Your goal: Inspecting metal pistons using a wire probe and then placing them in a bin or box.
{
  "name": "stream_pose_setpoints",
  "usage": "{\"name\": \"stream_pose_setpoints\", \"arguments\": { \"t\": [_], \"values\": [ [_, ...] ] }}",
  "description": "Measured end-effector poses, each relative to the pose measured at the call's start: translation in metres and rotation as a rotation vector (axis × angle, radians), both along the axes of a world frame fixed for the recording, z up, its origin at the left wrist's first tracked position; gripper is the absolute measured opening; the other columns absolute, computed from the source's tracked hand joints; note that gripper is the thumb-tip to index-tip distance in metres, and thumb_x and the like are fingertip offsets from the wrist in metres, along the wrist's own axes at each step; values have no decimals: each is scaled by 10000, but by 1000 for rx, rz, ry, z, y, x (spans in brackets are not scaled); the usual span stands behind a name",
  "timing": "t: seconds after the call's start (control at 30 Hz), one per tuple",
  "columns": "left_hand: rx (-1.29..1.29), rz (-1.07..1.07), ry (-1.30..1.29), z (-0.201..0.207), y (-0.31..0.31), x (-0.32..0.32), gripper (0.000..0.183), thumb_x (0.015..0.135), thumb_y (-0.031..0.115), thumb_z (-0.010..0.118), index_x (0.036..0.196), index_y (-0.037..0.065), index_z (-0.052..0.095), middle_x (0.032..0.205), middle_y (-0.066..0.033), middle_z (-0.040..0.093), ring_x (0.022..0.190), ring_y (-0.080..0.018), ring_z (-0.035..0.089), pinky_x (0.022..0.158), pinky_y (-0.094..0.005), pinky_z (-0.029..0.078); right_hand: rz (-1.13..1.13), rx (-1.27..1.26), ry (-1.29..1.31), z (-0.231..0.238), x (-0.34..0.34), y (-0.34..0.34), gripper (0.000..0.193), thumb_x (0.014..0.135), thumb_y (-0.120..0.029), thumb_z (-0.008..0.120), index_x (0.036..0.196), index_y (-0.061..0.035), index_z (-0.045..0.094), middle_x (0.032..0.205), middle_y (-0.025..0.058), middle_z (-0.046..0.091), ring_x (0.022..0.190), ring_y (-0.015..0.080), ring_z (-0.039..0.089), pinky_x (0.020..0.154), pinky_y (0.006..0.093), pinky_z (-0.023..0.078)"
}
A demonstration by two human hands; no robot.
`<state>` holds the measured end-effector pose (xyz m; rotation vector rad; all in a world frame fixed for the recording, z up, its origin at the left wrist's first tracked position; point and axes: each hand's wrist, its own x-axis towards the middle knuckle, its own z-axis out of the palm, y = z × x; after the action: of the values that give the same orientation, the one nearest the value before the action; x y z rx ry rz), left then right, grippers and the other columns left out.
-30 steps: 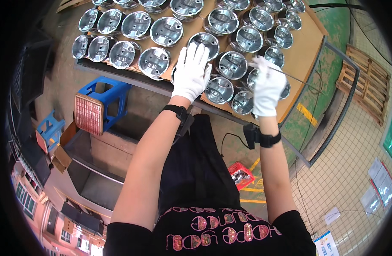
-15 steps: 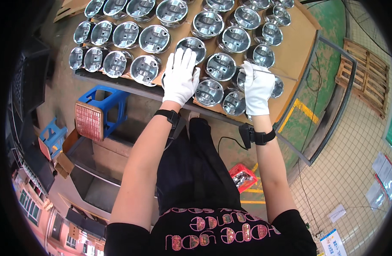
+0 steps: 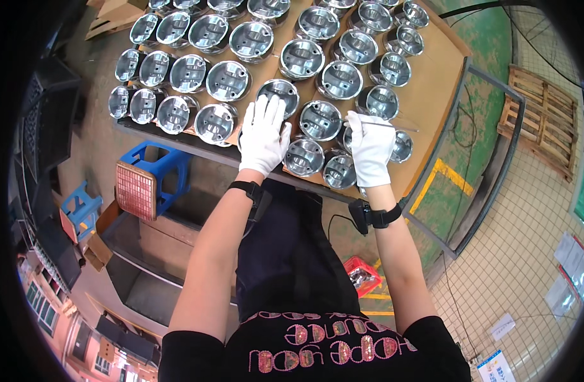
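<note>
My left hand (image 3: 264, 137), in a white glove, lies with outstretched fingers over the near side of a shiny metal piston (image 3: 280, 94). My right hand (image 3: 372, 148), gloved too, is closed around a thin metal rod (image 3: 403, 129). One end of this rod sticks out to the right; the other points left toward a neighbouring piston (image 3: 320, 121). Whether its tip touches that piston cannot be made out. Below the hands stand two more pistons, one (image 3: 304, 158) between them and another (image 3: 339, 172) beside my right wrist. Other pistons are partly hidden under my right hand.
Rows of pistons (image 3: 228, 81) stand on a cardboard-covered table (image 3: 425, 83). A metal frame (image 3: 489, 210) juts out at its right. Blue stools (image 3: 171, 169) are at the left, a red crate (image 3: 362, 277) below the table, and wooden pallets (image 3: 543, 121) at the right.
The whole view has shifted, so table and pistons sit lower in the picture. My right hand with the rod has edged slightly left; my left hand stays over the same piston.
</note>
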<state>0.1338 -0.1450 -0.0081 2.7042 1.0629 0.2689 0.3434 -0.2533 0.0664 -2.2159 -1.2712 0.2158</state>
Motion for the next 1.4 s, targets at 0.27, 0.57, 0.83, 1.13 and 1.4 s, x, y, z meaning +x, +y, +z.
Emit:
{"name": "stream_pose_setpoints", "arguments": {
  "t": [0.27,0.57,0.83,1.13,1.4],
  "values": [
    [-70,-2,50,-1,0,0,542,972,323,589,1433,39,568,1507,-153,540,1434,-369,435,1236,-519,268,16,74,46,9,3,9,223,920,-257,746,797,-74,778,723,108,709,657,294,670,642,404,510],
    [-173,-14,119,0,1,2,562,983,324,563,1474,52,531,1552,-144,497,1459,-358,409,1249,-532,229,6,108,32,20,24,66,214,902,-241,765,781,-65,771,664,109,670,621,291,644,611,410,482],
    [-234,-19,141,5,7,2,546,995,330,550,1474,68,533,1554,-135,495,1471,-352,392,1254,-533,211,-95,203,137,18,40,81,195,892,-235,766,784,-73,775,662,112,666,626,309,641,607,417,483],
    [-191,-86,-122,53,40,65,463,904,171,689,1346,58,607,1399,-133,587,1362,-358,482,1201,-581,299,49,16,-94,-18,59,104,224,926,-265,728,809,-83,787,712,112,709,663,298,669,646,414,505],
    [-115,-208,167,7,90,105,291,970,183,578,1222,62,660,1083,-135,661,1125,-300,610,1148,-467,388,-188,178,90,14,69,66,245,938,-241,741,807,-36,771,715,122,703,670,311,668,671,404,524]
  ]
}}
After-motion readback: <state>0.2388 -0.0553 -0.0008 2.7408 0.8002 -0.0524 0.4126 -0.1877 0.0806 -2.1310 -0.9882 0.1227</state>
